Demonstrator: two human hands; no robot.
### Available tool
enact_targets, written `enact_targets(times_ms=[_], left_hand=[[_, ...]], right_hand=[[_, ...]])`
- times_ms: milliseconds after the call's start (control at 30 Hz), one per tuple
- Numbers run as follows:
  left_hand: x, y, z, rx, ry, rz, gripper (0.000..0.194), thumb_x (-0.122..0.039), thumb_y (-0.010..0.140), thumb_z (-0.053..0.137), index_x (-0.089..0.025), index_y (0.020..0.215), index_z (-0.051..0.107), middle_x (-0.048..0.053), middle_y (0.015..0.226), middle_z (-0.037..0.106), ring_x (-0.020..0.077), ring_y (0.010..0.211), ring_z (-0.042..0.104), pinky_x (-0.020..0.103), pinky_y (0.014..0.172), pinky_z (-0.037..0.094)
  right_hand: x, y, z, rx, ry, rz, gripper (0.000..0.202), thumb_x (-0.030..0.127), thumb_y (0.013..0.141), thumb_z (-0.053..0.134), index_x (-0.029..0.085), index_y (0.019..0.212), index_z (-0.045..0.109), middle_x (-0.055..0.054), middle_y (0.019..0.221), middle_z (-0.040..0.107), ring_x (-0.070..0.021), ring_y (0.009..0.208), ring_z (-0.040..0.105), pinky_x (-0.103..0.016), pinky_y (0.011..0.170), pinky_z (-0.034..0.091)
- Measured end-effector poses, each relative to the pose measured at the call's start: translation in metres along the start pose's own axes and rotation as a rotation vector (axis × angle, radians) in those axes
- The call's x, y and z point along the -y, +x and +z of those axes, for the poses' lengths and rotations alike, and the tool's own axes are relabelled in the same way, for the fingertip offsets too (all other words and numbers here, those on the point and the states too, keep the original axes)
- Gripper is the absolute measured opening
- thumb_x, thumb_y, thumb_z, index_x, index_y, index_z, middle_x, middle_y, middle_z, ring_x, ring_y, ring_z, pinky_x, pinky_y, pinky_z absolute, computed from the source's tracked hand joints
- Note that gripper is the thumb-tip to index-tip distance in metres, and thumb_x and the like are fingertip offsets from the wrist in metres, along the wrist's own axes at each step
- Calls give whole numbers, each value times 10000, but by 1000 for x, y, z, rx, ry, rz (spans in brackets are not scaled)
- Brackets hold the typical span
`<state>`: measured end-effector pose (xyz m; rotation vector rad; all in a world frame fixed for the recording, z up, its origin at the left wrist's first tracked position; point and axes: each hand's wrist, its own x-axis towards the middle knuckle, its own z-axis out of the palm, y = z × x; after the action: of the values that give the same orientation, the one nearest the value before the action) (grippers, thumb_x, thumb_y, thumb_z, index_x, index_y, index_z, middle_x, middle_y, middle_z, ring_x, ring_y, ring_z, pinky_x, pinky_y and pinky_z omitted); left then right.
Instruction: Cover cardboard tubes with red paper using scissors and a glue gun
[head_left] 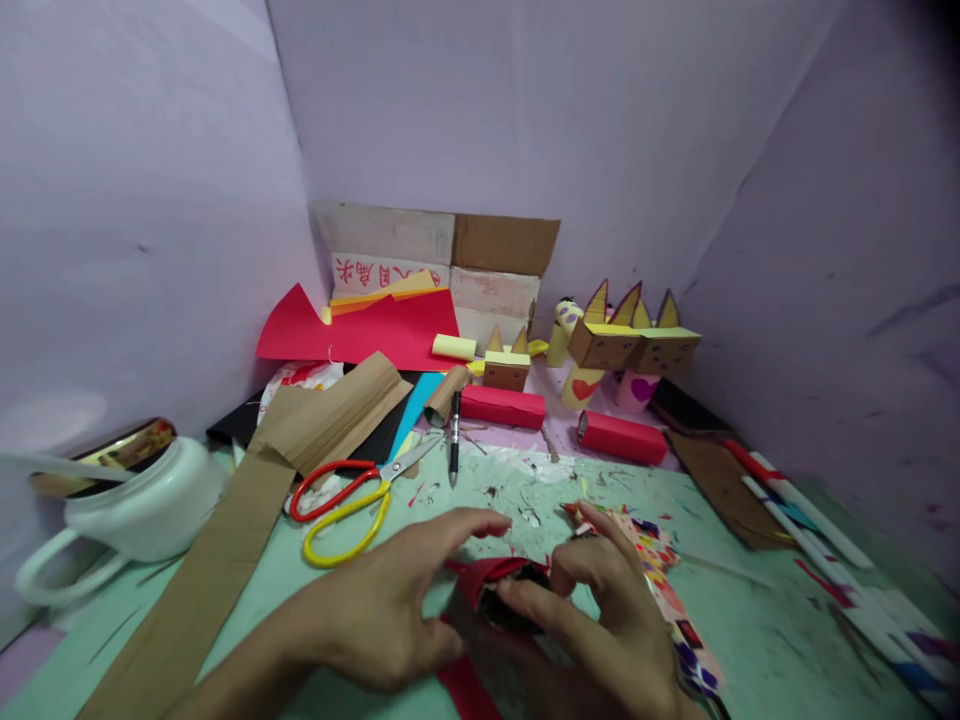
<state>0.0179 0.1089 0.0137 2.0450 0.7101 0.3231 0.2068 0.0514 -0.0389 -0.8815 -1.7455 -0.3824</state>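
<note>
The red tube (480, 582) is right in front of me, on the near right side of the scissors, its dark mouth tipped up towards me. My right hand (611, 615) seems to grip it, thumb at the opening and bent fingers by the rim — probably to steady the edge. My left hand (386, 595) is open, thumb and forefinger curved apart beside the tube, perhaps to brace that side; I can't tell if they touch it.

The scissors (384, 472) lie with their handles towards me, I'd say for easy reach. Just right of them is a pen (454, 445); beyond and to the right lie two red rolls (502, 407), likely set back to free the working space. Left of them runs a cardboard strip (225, 575), cut off by the bottom edge.

My right hand hides the tube's far side and part of a patterned sheet (679, 610), well right of the scissors. A red strip (466, 690) leaves the frame below — whether it joins the tube I can't make out.
</note>
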Motion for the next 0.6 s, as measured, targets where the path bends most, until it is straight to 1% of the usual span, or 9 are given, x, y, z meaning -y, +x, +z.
enact_targets(times_ms=[67,133,200,233,300,367,467,533,600], left_hand=[[5,7,16,-67,-20,71,625,-129,668,609,-183,1276,474,123,1281,567,283,1149,538,436,980,423],[9,16,28,-70,-79,154,490,-142,632,626,-171,1119,574,87,1081,649,257,962,607,392,869,484],[13,22,34,-61,-129,210,409,-135,598,626,-167,1006,611,53,945,662,222,830,615,345,775,499],[14,23,34,-66,-139,223,405,-122,588,615,-164,992,614,48,932,661,216,813,613,335,760,495],[15,22,34,-86,-134,222,442,-84,564,586,-157,1000,614,49,941,660,217,823,610,336,770,485],[15,21,32,-87,-131,190,462,-65,557,573,-153,1009,613,49,952,657,222,845,607,343,790,477],[11,21,32,-61,-162,156,435,-75,573,585,-153,999,619,38,944,649,223,858,599,335,790,474],[9,22,32,-31,-191,158,389,-79,586,591,-156,966,625,26,931,646,215,855,597,324,787,476],[8,24,31,-11,-213,141,313,-77,598,588,-157,898,626,12,888,648,200,820,599,306,753,485]], right_hand=[[-2,0,-2,35,12,-11,76,224,806,668,178,863,649,19,810,423,-117,659,486,-511,1015,356],[-4,1,-5,77,33,5,242,368,845,635,161,970,630,-9,856,441,-160,745,509,-515,1028,324],[-7,2,-11,131,86,91,426,494,865,571,139,1100,587,-59,939,469,-219,885,518,-494,1000,347],[-9,3,-13,166,135,162,451,496,877,549,138,1153,561,-83,992,479,-240,953,512,-469,966,380],[-11,5,-18,261,260,317,358,380,898,543,183,1196,539,-97,1091,497,-243,1047,506,-403,901,433],[-12,9,-21,347,389,422,314,235,871,544,239,1185,544,-65,1098,538,-207,1022,540,-348,852,464],[-10,16,-25,438,493,483,327,137,799,557,271,1096,579,-10,962,616,-160,865,596,-290,753,493],[-7,22,-28,489,490,488,302,116,763,574,263,1025,608,6,874,644,-148,778,608,-266,681,494],[-4,26,-29,524,448,484,235,113,754,574,242,939,639,9,796,651,-140,700,609,-257,628,487]])
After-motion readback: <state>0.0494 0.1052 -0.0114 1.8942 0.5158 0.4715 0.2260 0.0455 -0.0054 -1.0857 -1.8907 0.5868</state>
